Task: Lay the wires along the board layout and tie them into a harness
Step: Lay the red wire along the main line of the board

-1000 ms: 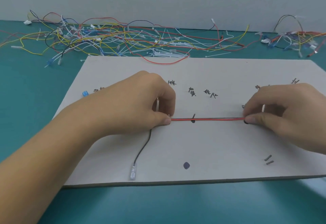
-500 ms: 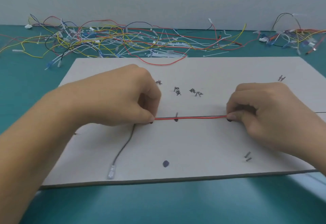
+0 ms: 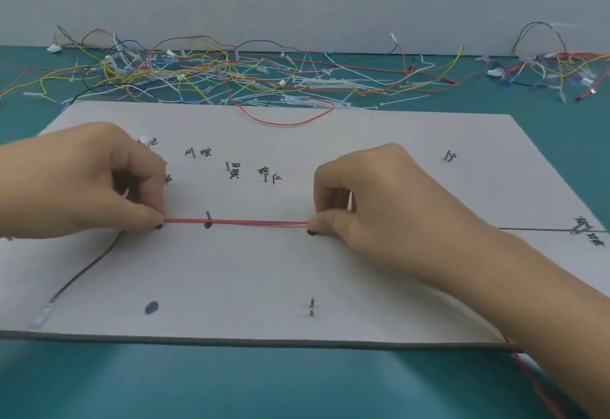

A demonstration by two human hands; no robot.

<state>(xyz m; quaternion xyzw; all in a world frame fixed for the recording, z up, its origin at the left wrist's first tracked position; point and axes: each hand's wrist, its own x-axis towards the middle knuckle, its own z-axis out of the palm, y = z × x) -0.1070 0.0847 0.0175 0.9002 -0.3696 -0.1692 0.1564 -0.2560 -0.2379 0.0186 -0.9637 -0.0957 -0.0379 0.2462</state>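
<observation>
A grey layout board [image 3: 297, 273] with handwritten labels and short pins lies flat on the teal table. A thin bundle led by a red wire [image 3: 244, 222] runs taut and straight across the board's middle. My left hand [image 3: 95, 181] pinches its left end between thumb and forefinger. My right hand [image 3: 379, 197] pinches the right end the same way and also holds a white strip. A black wire [image 3: 85, 271] with a clear terminal curves from under my left hand to the board's front left corner. A red wire tail [image 3: 531, 382] trails off the front right edge.
A tangle of loose coloured wires and white cable ties [image 3: 204, 75] lies behind the board along the wall. A smaller wire heap [image 3: 554, 68] sits at the back right. A red wire loop [image 3: 290, 118] reaches onto the board's far edge. Pins [image 3: 311, 307] stand near the front.
The view has shifted right, so board and hands sit further left in frame. Both hands keep pinching the wire bundle; the stretch between them looks about the same.
</observation>
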